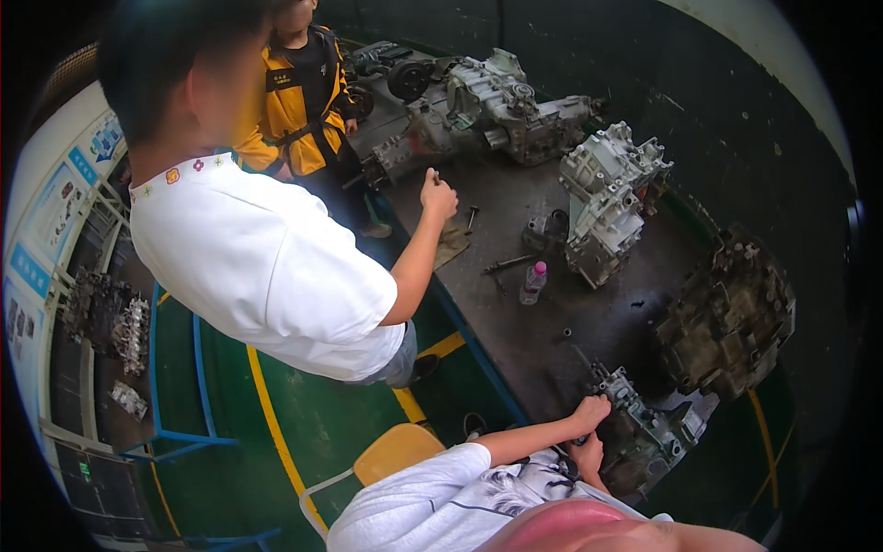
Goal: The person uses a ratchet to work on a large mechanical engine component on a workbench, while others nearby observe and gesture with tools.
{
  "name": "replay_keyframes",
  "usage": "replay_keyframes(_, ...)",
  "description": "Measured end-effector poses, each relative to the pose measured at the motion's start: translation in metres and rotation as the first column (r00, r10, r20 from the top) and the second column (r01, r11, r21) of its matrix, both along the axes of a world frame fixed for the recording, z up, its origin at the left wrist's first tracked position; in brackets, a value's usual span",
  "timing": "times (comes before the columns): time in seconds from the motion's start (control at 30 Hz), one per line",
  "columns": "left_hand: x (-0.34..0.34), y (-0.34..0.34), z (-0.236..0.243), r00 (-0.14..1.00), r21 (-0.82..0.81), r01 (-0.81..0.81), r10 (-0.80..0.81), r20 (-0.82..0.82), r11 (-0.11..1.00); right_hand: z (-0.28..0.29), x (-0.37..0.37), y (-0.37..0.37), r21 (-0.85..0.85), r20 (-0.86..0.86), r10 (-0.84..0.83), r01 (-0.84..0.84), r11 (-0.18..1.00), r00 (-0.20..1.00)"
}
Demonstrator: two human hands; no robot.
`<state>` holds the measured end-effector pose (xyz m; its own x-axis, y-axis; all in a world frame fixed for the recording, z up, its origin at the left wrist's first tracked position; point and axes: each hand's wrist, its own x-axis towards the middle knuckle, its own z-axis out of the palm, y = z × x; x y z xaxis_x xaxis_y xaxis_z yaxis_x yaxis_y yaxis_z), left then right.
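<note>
At the lower right, my left hand is closed in a fist at the near edge of a grey metal gearbox. What sits inside the fist is hidden. Just below it, my right hand is curled beside the same housing, around a small dark piece that I cannot make out. A thin rod sticks up by the gearbox's far end, beyond my left hand. The gearbox rests at the near end of the dark metal workbench.
A pink-capped bottle, a silver gearbox and larger transmissions stand farther along the bench. A brown housing is at right. A white-shirted person and one in a yellow-black jacket stand left. A yellow chair is near.
</note>
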<state>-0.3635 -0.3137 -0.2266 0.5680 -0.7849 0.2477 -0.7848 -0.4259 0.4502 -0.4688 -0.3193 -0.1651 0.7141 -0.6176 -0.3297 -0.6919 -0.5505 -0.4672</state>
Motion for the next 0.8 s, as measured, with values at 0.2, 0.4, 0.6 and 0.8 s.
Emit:
replay_keyframes(0.2, 0.0, 0.005, 0.007, 0.998, 0.02, -0.038, 0.039, -0.043, 0.999, -0.003, -0.001, 0.001, -0.005, 0.009, 0.0, 0.0, 1.0, 1.0)
replay_keyframes(0.4, 0.001, -0.002, 0.001, 0.998, 0.098, 0.003, -0.009, 0.062, 0.995, -0.004, 0.0, 0.003, -0.063, 0.016, 0.045, -0.044, 0.997, 0.999)
replay_keyframes(0.6, 0.002, -0.002, -0.006, 1.0, -0.004, 0.006, -0.006, 0.008, 1.0, 0.004, 0.003, 0.005, -0.013, -0.03, -0.002, 0.002, 1.0, 1.0)
replay_keyframes(0.8, -0.003, -0.02, -0.013, 0.994, 0.136, -0.056, 0.042, 0.1, 0.989, 0.002, 0.001, 0.002, -0.014, -0.025, 0.034, -0.035, 0.999, 0.999)
